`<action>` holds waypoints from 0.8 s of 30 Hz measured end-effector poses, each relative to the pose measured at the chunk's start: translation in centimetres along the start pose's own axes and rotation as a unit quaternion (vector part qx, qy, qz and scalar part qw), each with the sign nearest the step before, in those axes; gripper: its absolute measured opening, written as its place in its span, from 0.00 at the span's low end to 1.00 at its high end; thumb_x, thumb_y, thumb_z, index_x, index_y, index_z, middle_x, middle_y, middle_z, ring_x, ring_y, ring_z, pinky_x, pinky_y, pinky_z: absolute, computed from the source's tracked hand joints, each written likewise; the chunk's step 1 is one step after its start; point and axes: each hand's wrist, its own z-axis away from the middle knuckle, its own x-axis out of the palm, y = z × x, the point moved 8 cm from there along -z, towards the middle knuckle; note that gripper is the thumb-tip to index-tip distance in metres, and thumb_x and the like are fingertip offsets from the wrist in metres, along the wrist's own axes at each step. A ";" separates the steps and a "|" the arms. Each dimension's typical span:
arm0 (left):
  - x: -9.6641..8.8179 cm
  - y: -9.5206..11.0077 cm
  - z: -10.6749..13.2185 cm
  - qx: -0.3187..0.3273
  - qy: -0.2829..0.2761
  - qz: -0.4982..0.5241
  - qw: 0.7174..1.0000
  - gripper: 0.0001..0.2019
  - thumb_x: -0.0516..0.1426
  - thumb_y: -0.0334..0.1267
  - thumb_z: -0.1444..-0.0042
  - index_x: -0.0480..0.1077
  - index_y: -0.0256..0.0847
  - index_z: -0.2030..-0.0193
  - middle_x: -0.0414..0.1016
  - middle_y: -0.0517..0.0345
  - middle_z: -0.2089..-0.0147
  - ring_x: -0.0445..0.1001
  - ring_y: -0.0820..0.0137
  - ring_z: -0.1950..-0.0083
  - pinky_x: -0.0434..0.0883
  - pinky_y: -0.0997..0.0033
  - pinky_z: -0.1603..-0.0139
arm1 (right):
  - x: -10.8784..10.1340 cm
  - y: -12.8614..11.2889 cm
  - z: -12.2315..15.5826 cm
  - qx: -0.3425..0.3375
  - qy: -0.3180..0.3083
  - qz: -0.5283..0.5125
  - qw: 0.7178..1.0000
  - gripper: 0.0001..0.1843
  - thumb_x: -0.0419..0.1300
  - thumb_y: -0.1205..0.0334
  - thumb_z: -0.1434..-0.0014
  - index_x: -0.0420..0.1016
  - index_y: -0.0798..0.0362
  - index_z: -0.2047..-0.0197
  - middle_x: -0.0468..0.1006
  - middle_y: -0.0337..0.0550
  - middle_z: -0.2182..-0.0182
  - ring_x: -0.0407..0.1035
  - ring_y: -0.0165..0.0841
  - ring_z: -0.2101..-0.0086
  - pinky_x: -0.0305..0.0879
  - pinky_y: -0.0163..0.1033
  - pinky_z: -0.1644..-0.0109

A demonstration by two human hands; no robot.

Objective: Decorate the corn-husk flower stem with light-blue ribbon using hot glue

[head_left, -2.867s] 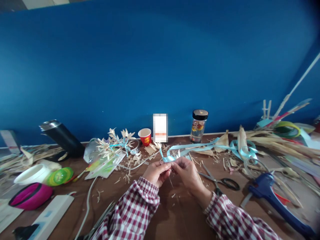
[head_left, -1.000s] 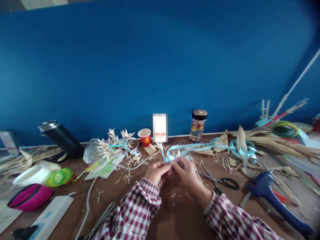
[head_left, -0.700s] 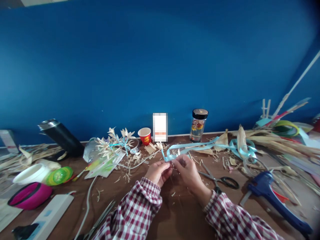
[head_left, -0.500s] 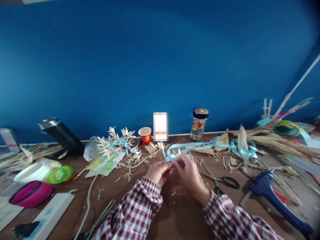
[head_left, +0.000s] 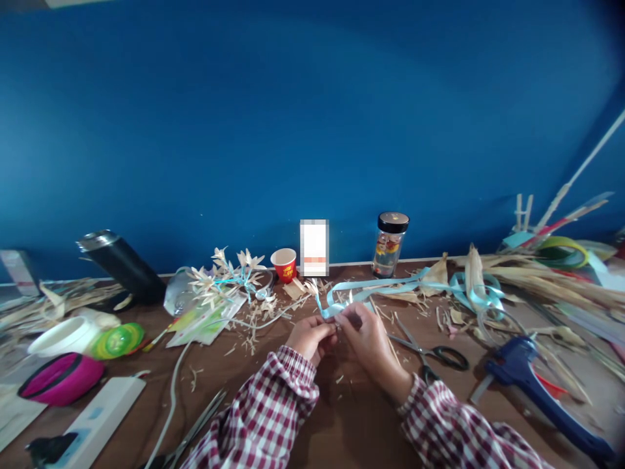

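Close together over the middle of the table, my left hand [head_left: 311, 339] and my right hand [head_left: 366, 339] pinch at the same small spot. Between their fingertips is a light blue ribbon [head_left: 381, 284], wound about a thin stem [head_left: 319, 303] that points away from me. Pale dried-husk strips show at the stem's far end, in front of a blurred-out white box. From my fingers the ribbon loops away and runs right to a loose tangle [head_left: 476, 293]. My fingers hide the exact grip.
Scissors [head_left: 430, 352] and a blue glue gun [head_left: 532, 378] lie to the right. Behind stand a red paper cup [head_left: 284, 266] and a glass bottle [head_left: 388, 251]. Husk flowers [head_left: 229, 273] and a white power strip [head_left: 97, 417] are leftward. A white cable [head_left: 173, 391] crosses the table.
Almost nothing differs. Both hands stay pinched at the ribbon and stem, with only a slight shift of the fingers and the stem's tip.
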 end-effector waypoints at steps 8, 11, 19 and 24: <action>-0.5 -0.2 -0.3 0.003 0.009 0.003 1.000 0.10 0.57 0.18 0.50 0.70 0.32 0.78 0.71 0.59 0.80 0.67 0.82 0.82 0.68 0.86 0.80 | -0.3 0.7 -0.4 0.019 0.014 -0.033 0.999 0.08 0.58 0.61 0.45 0.66 0.53 0.75 0.69 0.36 0.79 0.64 0.30 0.76 0.59 0.34 0.72; -0.6 -0.2 -0.3 0.005 0.010 0.009 1.000 0.10 0.55 0.21 0.47 0.70 0.32 0.78 0.70 0.60 0.81 0.68 0.81 0.82 0.68 0.85 0.80 | -0.4 0.8 -0.5 0.016 0.018 -0.039 0.999 0.07 0.57 0.61 0.45 0.67 0.53 0.74 0.70 0.37 0.79 0.64 0.31 0.76 0.60 0.34 0.72; -0.5 0.1 -0.6 0.012 0.013 0.030 0.999 0.12 0.51 0.24 0.43 0.72 0.32 0.75 0.72 0.56 0.79 0.70 0.79 0.79 0.71 0.83 0.76 | -0.8 0.2 -0.3 -0.001 0.043 -0.053 0.998 0.07 0.53 0.63 0.44 0.69 0.53 0.61 0.74 0.46 0.65 0.69 0.35 0.67 0.64 0.36 0.69; -0.1 0.6 0.1 0.032 0.001 0.023 0.999 0.09 0.56 0.28 0.45 0.71 0.31 0.75 0.71 0.58 0.79 0.68 0.79 0.80 0.70 0.82 0.78 | -3.3 -1.1 -0.7 -0.030 0.129 -0.012 0.991 0.13 0.53 0.59 0.42 0.67 0.53 0.53 0.71 0.50 0.56 0.68 0.34 0.66 0.67 0.38 0.66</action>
